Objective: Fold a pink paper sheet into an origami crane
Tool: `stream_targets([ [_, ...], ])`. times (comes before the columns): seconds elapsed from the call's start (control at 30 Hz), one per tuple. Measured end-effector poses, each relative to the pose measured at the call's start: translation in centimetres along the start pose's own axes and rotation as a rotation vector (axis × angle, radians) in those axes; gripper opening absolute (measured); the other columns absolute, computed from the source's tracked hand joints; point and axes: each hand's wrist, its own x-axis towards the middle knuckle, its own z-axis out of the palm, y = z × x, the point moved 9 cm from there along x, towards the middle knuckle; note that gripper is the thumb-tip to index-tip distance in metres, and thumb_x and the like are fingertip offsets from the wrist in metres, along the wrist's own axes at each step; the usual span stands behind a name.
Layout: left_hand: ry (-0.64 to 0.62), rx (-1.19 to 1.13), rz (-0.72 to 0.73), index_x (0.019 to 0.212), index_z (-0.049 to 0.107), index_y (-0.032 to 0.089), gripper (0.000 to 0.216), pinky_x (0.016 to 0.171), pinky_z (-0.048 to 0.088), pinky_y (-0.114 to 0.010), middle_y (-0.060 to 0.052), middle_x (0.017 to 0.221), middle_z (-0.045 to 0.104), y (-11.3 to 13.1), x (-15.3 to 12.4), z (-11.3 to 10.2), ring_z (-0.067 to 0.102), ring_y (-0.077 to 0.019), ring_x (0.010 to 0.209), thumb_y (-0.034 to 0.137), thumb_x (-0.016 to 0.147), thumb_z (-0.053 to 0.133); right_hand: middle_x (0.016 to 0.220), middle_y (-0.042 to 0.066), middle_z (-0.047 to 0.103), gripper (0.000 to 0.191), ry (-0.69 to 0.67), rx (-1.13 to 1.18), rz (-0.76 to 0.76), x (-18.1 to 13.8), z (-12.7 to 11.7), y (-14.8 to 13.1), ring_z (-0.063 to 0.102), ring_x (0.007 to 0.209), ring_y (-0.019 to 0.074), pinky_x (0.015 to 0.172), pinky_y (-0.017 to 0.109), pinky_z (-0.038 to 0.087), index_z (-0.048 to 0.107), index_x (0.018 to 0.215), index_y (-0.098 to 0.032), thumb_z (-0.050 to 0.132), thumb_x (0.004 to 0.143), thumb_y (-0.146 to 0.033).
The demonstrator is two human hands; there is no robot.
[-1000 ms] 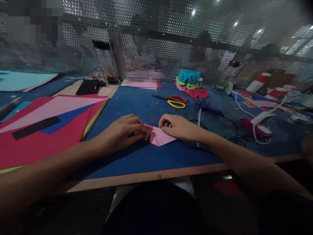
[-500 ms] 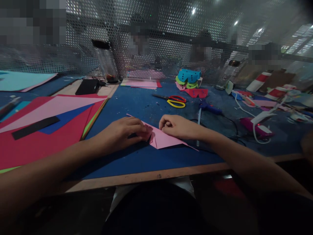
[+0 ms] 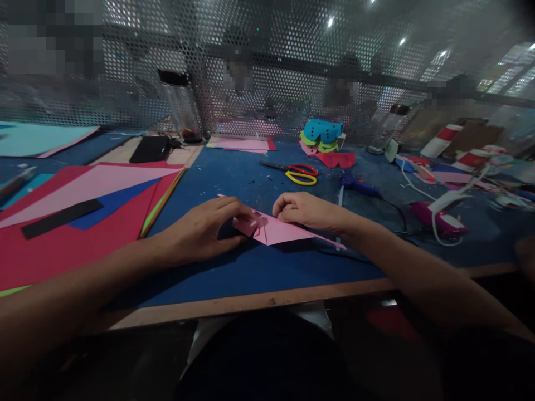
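A folded piece of pink paper (image 3: 288, 233) is between my hands above the blue table, its narrow tip pointing right beneath my right wrist. My left hand (image 3: 213, 225) grips the left end, fingers bent over the top and thumb lower down by the near side. Small folds show beside those fingertips. At the paper's far edge, my right hand (image 3: 307, 210) is closed, with curled fingers pinching or pressing the edge. The fingertips' exact hold is partly hidden. Beyond the hands lie scissors (image 3: 298, 174) with one red and one yellow handle.
Coloured sheets (image 3: 104, 239) and a black strip (image 3: 62, 218) lie left. A blue glue gun (image 3: 359, 185) and a magenta one (image 3: 437, 218) with cables are right. Paper masks (image 3: 324, 131), a phone (image 3: 149, 149) and a clear bottle (image 3: 181, 106) stand or lie near the mesh panel.
The pink paper has tilted up slightly, its near edge and right tip now higher. My left fingers have shifted on its left end, with the thumb further from them. My right hand moved little.
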Motion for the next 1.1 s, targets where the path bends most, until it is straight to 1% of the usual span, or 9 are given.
stream_targets([
  [0.13, 0.071, 0.063, 0.060, 0.117, 0.064, 0.019, 0.026, 0.090, 0.051, -0.035, -0.010, 0.115, 0.067, 0.5, 0.0, -0.4, 0.063, -0.0235, 0.104, 0.025, 0.093, 0.064, 0.067, -0.003, 0.058, 0.016, 0.009, 0.027, -0.001, 0.0, 0.0, -0.1, 0.047, 0.059, 0.0105, 0.056, 0.025, 0.035, 0.064, 0.092, -0.016, 0.061, 0.077, -0.018],
  [0.23, 0.108, 0.121, 0.100, 0.104, 0.069, 0.020, 0.012, 0.087, 0.050, -0.034, -0.009, 0.110, 0.066, 0.6, -0.1, -0.5, 0.063, -0.0221, 0.099, 0.025, 0.095, 0.062, 0.068, -0.003, 0.058, 0.017, -0.003, -0.014, -0.002, 0.0, 0.2, -0.2, 0.047, 0.059, 0.0104, 0.055, 0.024, 0.034, 0.064, 0.094, -0.016, 0.060, 0.078, -0.016],
  [0.3, 0.111, 0.171, 0.106, 0.098, 0.070, 0.020, 0.010, 0.086, 0.049, -0.035, -0.009, 0.107, 0.066, 0.6, -0.1, -0.4, 0.062, -0.0222, 0.098, 0.026, 0.097, 0.062, 0.070, -0.003, 0.059, 0.017, -0.013, -0.064, -0.013, 0.1, 0.3, -0.2, 0.048, 0.060, 0.0105, 0.055, 0.024, 0.034, 0.063, 0.095, -0.016, 0.058, 0.079, -0.014],
  [0.5, 0.011, 0.289, 0.152, 0.101, 0.072, 0.019, 0.021, 0.080, 0.047, -0.033, -0.007, 0.090, 0.068, 1.3, -0.3, 0.6, 0.063, -0.0202, 0.086, 0.022, 0.102, 0.051, 0.080, 0.000, 0.068, 0.018, -0.041, -0.313, -0.109, -0.6, 1.0, -0.9, 0.057, 0.068, 0.0130, 0.060, 0.025, 0.037, 0.066, 0.096, -0.018, 0.055, 0.083, -0.014],
  [0.57, 0.003, 0.306, 0.170, 0.102, 0.071, 0.018, 0.023, 0.078, 0.047, -0.033, -0.006, 0.088, 0.068, 1.6, -0.4, 0.8, 0.062, -0.0196, 0.083, 0.022, 0.103, 0.049, 0.081, 0.000, 0.069, 0.017, 0.018, -0.400, -0.136, -1.0, 0.8, -1.3, 0.058, 0.071, 0.0138, 0.063, 0.026, 0.038, 0.068, 0.097, -0.019, 0.055, 0.087, -0.016],
  [0.63, 0.014, 0.318, 0.176, 0.100, 0.071, 0.018, 0.022, 0.078, 0.047, -0.033, -0.006, 0.087, 0.068, 1.8, -0.4, 0.8, 0.063, -0.0196, 0.082, 0.021, 0.103, 0.049, 0.083, 0.001, 0.069, 0.015, 0.135, -0.449, -0.191, -1.4, 0.3, -2.2, 0.058, 0.073, 0.0142, 0.066, 0.027, 0.039, 0.068, 0.100, -0.019, 0.056, 0.090, -0.019],
  [0.73, 0.017, 0.311, 0.174, 0.100, 0.070, 0.017, 0.021, 0.077, 0.047, -0.033, -0.006, 0.088, 0.068, 2.0, -0.3, 0.9, 0.064, -0.0199, 0.082, 0.020, 0.103, 0.050, 0.094, 0.003, 0.068, 0.013, 0.223, -0.463, -0.379, -2.0, 0.7, -3.9, 0.060, 0.083, 0.0149, 0.076, 0.027, 0.042, 0.068, 0.102, -0.018, 0.058, 0.093, -0.018],
  [0.87, 0.018, 0.283, 0.169, 0.098, 0.070, 0.018, 0.020, 0.077, 0.047, -0.032, -0.006, 0.088, 0.069, 2.2, -0.3, 0.8, 0.064, -0.0197, 0.082, 0.024, 0.103, 0.051, 0.101, 0.006, 0.067, 0.011, 0.127, -0.479, -0.602, -2.0, 3.0, -4.8, 0.060, 0.098, 0.0170, 0.089, 0.029, 0.045, 0.068, 0.102, -0.016, 0.059, 0.097, -0.016],
  [1.1, 0.001, 0.263, 0.155, 0.094, 0.070, 0.019, 0.017, 0.081, 0.046, -0.033, -0.006, 0.092, 0.068, 2.2, -0.3, 0.6, 0.063, -0.0203, 0.086, 0.022, 0.101, 0.054, 0.101, 0.005, 0.064, 0.011, 0.081, -0.529, -0.590, -1.3, 4.2, -3.7, 0.059, 0.098, 0.0175, 0.089, 0.031, 0.045, 0.066, 0.099, -0.018, 0.056, 0.098, -0.014],
])
